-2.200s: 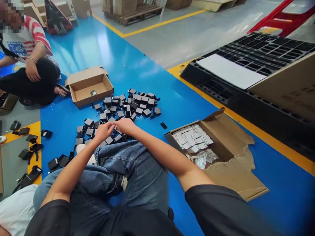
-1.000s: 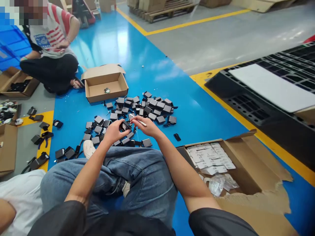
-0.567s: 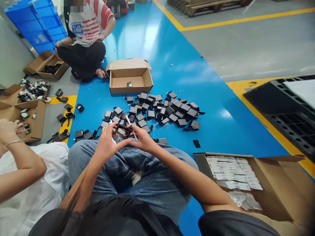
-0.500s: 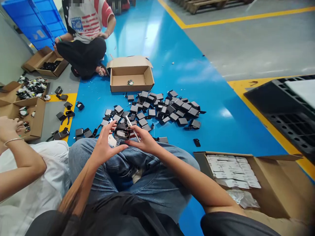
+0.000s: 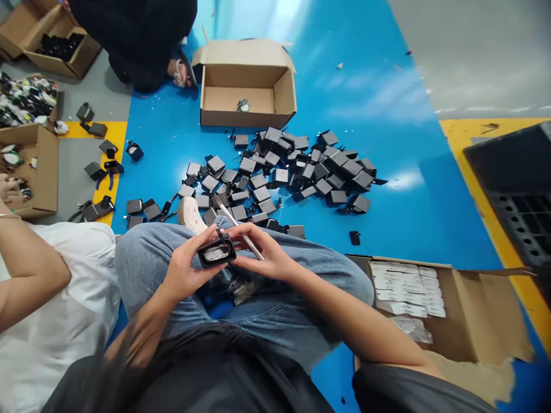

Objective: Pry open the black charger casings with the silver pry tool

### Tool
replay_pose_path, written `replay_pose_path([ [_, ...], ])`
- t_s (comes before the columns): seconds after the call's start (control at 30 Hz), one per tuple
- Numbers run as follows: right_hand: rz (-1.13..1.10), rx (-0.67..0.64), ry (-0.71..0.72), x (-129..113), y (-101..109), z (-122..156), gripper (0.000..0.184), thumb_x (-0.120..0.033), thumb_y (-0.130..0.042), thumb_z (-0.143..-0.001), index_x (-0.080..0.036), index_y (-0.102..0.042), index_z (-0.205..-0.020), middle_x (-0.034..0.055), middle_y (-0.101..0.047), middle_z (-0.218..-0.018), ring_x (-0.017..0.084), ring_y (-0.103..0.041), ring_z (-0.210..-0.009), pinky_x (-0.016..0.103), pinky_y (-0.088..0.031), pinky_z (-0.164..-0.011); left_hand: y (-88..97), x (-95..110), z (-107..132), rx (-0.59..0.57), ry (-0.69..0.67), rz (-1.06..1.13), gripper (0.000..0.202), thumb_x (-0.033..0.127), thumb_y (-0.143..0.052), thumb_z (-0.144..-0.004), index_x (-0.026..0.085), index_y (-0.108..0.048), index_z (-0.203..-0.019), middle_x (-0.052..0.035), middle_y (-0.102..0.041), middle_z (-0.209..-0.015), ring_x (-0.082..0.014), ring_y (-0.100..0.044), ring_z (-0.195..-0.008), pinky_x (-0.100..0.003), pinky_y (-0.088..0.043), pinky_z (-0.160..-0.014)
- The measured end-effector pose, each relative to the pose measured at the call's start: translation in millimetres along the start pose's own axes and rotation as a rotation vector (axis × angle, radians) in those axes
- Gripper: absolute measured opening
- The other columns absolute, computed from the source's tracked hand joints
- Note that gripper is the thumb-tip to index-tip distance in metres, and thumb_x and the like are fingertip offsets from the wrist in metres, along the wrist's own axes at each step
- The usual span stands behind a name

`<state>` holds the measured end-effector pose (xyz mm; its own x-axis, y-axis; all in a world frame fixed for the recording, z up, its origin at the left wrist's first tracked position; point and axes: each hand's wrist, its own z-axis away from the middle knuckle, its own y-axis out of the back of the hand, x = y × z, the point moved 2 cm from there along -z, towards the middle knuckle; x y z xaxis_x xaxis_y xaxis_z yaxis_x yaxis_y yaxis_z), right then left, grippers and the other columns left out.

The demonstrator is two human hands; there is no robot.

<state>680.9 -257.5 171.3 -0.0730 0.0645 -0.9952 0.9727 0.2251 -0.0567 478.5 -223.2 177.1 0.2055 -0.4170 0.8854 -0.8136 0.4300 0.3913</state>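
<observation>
Holding a black case point(image 5: 215, 263) dead centre: left hand point(image 5: 185, 267) clamped round it, right hand point(image 5: 269, 255) closed on a white pen-like tool point(image 5: 253, 246), fingers by the case. One end's open, insides showing, so probably unfinished. Grey box pile point(image 5: 280, 175) at 1 o'clock; can't tell which are done. Carton point(image 5: 241, 119) at 12 holds one small piece point(image 5: 243, 105).

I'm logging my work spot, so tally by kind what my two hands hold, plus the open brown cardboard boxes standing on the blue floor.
Black rectangular open-ended casing: 1
Slim white stick-shaped tool: 1
Open brown cardboard boxes: 2
Total: 4
</observation>
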Motion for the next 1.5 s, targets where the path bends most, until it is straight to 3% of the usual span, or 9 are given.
replay_pose_path([
  [0.13,0.073,0.008,0.004,-3.0,5.5,-1.9,0.038,-0.033,-0.075,-0.089,-0.026,-0.055,-0.121,0.0085,-0.067,-0.126,0.022,-0.069,-0.115,0.038,-0.061,-0.097,3.1,0.6,-3.3,0.041,-0.089,-0.092,0.054,0.029,-0.076,-0.086,0.024,-0.058,-0.137,-0.0086,-0.074,-0.124,-0.0215,-0.075,-0.107,-0.029,-0.061,-0.093],
  [0.27,0.179,0.255,0.010,-12.1,17.7,-0.9,0.015,-0.034,-0.061,-0.100,-0.024,-0.061,-0.110,0.0064,-0.077,-0.106,0.020,-0.075,-0.099,0.036,-0.063,-0.087,6.9,-2.3,-2.7,0.079,-0.093,-0.154,0.051,0.027,-0.075,-0.087,0.023,-0.059,-0.134,-0.0087,-0.075,-0.123,-0.0206,-0.075,-0.106,-0.028,-0.061,-0.094],
  [0.4,0.250,0.398,0.143,-26.2,26.3,4.5,0.025,-0.035,-0.052,-0.104,-0.025,-0.066,-0.122,0.0036,-0.079,-0.089,0.018,-0.076,-0.082,0.035,-0.064,-0.078,8.1,-2.7,-0.8,0.096,-0.065,-0.131,0.051,0.028,-0.076,-0.086,0.023,-0.059,-0.135,-0.0076,-0.075,-0.120,-0.0198,-0.075,-0.103,-0.028,-0.061,-0.091],
  [0.77,0.492,0.370,0.236,-33.4,32.8,15.8,0.028,-0.036,-0.057,-0.101,-0.028,-0.072,-0.123,0.0057,-0.079,-0.090,0.021,-0.076,-0.075,0.036,-0.063,-0.070,6.2,-9.3,4.6,0.128,-0.005,-0.089,0.052,0.029,-0.076,-0.085,0.025,-0.059,-0.134,-0.0061,-0.074,-0.121,-0.0200,-0.074,-0.106,-0.030,-0.062,-0.093],
  [0.87,0.535,0.326,0.295,-37.3,35.0,14.7,0.029,-0.028,-0.057,-0.100,-0.031,-0.070,-0.126,0.0038,-0.079,-0.090,0.020,-0.075,-0.076,0.034,-0.062,-0.070,24.4,-0.5,-0.3,0.155,-0.008,-0.241,0.044,0.029,-0.076,-0.084,0.023,-0.063,-0.125,-0.0060,-0.074,-0.117,-0.0200,-0.072,-0.106,-0.032,-0.060,-0.094],
  [1.0,0.580,0.358,0.293,-40.2,44.0,15.3,0.029,-0.025,-0.058,-0.099,-0.031,-0.070,-0.125,0.0034,-0.079,-0.090,0.019,-0.075,-0.075,0.032,-0.062,-0.069,86.7,-3.1,-41.4,0.260,0.055,-0.539,0.044,0.029,-0.076,-0.080,0.023,-0.063,-0.121,-0.0048,-0.071,-0.113,-0.0209,-0.070,-0.105,-0.033,-0.059,-0.092],
  [1.2,0.637,0.310,0.343,-40.2,52.5,13.4,0.035,-0.018,-0.058,-0.098,-0.030,-0.067,-0.129,0.0031,-0.078,-0.093,0.017,-0.075,-0.078,0.027,-0.061,-0.070,169.3,-103.8,-163.6,0.152,0.398,-0.794,0.065,0.022,-0.074,-0.074,0.021,-0.052,-0.135,-0.0095,-0.067,-0.130,-0.0288,-0.063,-0.122,-0.040,-0.049,-0.108],
  [1.33,0.745,0.258,0.353,-37.9,55.0,6.8,0.042,-0.015,-0.058,-0.097,-0.031,-0.063,-0.135,0.0044,-0.077,-0.093,0.018,-0.075,-0.078,0.028,-0.060,-0.069,164.3,-178.0,-198.8,0.044,0.584,-0.829,0.059,0.016,-0.073,-0.071,0.016,-0.056,-0.127,-0.0167,-0.070,-0.124,-0.0344,-0.065,-0.118,-0.044,-0.051,-0.102],
  [1.5,0.882,0.150,0.314,-29.3,59.0,4.8,0.058,-0.016,-0.056,-0.096,-0.037,-0.049,-0.149,0.0044,-0.078,-0.093,0.020,-0.075,-0.074,0.028,-0.060,-0.060,138.5,-218.7,-181.9,0.085,0.531,-0.778,0.052,0.017,-0.071,-0.077,0.015,-0.054,-0.126,-0.0191,-0.070,-0.120,-0.0339,-0.068,-0.114,-0.044,-0.056,-0.095],
])
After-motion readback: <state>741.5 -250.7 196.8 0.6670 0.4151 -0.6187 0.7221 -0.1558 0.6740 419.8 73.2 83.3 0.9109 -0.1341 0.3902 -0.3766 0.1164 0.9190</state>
